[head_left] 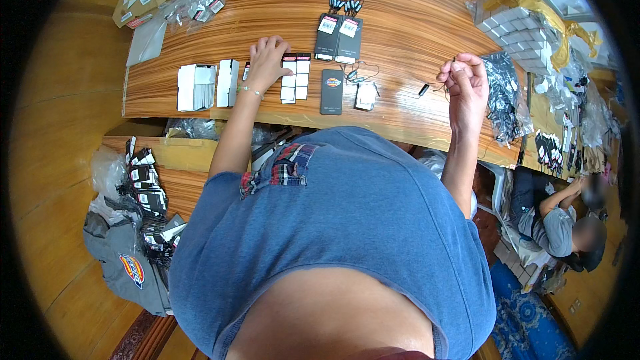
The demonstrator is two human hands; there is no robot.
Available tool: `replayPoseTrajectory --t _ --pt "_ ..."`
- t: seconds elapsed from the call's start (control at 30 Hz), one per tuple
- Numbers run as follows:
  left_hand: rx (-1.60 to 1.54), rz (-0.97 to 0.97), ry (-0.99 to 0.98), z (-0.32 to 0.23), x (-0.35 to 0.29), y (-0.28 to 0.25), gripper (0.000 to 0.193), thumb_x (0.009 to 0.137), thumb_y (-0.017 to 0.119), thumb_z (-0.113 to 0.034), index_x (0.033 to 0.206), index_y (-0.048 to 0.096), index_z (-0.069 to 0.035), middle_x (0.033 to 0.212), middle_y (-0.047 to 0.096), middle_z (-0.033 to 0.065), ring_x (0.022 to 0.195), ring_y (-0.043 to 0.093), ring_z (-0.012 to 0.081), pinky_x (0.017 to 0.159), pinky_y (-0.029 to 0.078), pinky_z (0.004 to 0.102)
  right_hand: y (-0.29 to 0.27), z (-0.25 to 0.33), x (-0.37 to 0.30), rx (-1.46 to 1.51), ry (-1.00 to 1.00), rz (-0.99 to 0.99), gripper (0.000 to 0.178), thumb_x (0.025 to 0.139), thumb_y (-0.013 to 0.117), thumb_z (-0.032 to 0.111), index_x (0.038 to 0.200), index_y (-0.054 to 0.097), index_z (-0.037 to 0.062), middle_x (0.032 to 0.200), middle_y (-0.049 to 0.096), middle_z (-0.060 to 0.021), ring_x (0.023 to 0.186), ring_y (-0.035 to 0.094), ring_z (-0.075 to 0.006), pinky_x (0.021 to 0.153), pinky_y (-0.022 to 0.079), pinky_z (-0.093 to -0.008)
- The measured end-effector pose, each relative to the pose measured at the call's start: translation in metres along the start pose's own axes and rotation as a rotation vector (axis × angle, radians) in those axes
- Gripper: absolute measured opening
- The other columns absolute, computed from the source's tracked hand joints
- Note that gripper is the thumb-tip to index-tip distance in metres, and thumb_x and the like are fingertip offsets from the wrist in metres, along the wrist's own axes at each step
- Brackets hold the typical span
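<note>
My left hand [267, 67] reaches over the table with its fingers apart and bent down. Its fingertips come down at the edge of two narrow strips of white-and-black label cards [295, 83], and part of another card shows under the wrist. In a pinch, my right hand [465, 80] holds a thin black hang-tag string [437, 85] with a small black end piece dangling to the left. Between the hands lie a dark grey hang tag [332, 97] and a small white tag [365, 96] with a loop of string above it.
Behind lie two strung dark hang tags [338, 37]. White card stacks [197, 87] stand at the left. A bag of black strings [503, 97] and a plastic-wrapped stack of small boxes [520, 33] are on the right. A co-worker [560, 220] sits at the far right.
</note>
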State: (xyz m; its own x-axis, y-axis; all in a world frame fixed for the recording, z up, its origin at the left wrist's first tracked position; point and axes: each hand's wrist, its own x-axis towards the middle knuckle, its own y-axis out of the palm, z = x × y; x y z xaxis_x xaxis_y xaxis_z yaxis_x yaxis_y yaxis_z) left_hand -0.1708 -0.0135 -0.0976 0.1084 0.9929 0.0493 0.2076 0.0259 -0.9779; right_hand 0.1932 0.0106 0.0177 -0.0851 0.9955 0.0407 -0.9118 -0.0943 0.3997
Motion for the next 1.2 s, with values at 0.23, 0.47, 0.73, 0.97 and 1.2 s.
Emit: replayPoseTrajectory --t 0.23,0.47,0.73,0.97,1.2 --pt "-0.993 0.082 -0.174 -0.040 0.005 -0.048 0.022 0.077 0.064 -0.003 0.096 0.053 -0.005 0.077 0.061 0.0035 0.065 0.057 0.0096 0.057 0.042 0.0220 0.027 -0.003 -0.008 -0.307 0.074 0.158 0.014 0.083 0.050 -0.001 0.097 0.050 -0.0008 0.070 0.055 -0.0036 0.063 0.050 -0.0084 0.059 0.041 -0.0202" --pt "-1.172 -0.155 0.075 -0.151 0.021 -0.084 0.017 0.073 0.070 -0.007 0.085 0.060 -0.001 0.073 0.064 0.0041 0.067 0.058 0.0060 0.061 0.046 0.0196 0.056 -0.014 -0.015 -0.370 -0.016 0.179 0.013 0.082 0.055 0.000 0.091 0.047 0.0010 0.070 0.057 -0.0023 0.066 0.054 -0.0061 0.058 0.042 -0.0195" --pt "-1.034 -0.209 0.178 -0.180 0.019 -0.097 0.015 0.072 0.070 -0.008 0.084 0.067 -0.001 0.075 0.066 0.0061 0.065 0.059 0.0100 0.058 0.047 0.0220 0.052 -0.008 -0.020 -0.498 -0.127 0.123 0.013 0.081 0.054 -0.002 0.091 0.046 0.0011 0.069 0.059 -0.0042 0.065 0.055 -0.0055 0.055 0.042 -0.0184" --pt "-0.932 -0.158 0.258 -0.179 0.022 -0.102 0.013 0.072 0.069 -0.007 0.084 0.067 -0.001 0.076 0.066 0.0073 0.067 0.061 0.0117 0.059 0.048 0.0234 0.050 -0.004 -0.024 -0.453 -0.097 0.119 0.013 0.082 0.053 -0.003 0.091 0.045 0.0016 0.071 0.058 -0.0034 0.066 0.054 -0.0058 0.056 0.042 -0.0186" --pt "-0.919 -0.151 0.308 -0.177 0.021 -0.106 0.014 0.074 0.068 -0.009 0.084 0.067 0.000 0.077 0.066 0.0083 0.067 0.062 0.0137 0.060 0.048 0.0241 0.047 -0.006 -0.024 -0.162 -0.030 0.196 0.015 0.085 0.051 -0.001 0.094 0.040 0.0046 0.074 0.056 -0.0033 0.069 0.052 -0.0069 0.059 0.040 -0.0180"
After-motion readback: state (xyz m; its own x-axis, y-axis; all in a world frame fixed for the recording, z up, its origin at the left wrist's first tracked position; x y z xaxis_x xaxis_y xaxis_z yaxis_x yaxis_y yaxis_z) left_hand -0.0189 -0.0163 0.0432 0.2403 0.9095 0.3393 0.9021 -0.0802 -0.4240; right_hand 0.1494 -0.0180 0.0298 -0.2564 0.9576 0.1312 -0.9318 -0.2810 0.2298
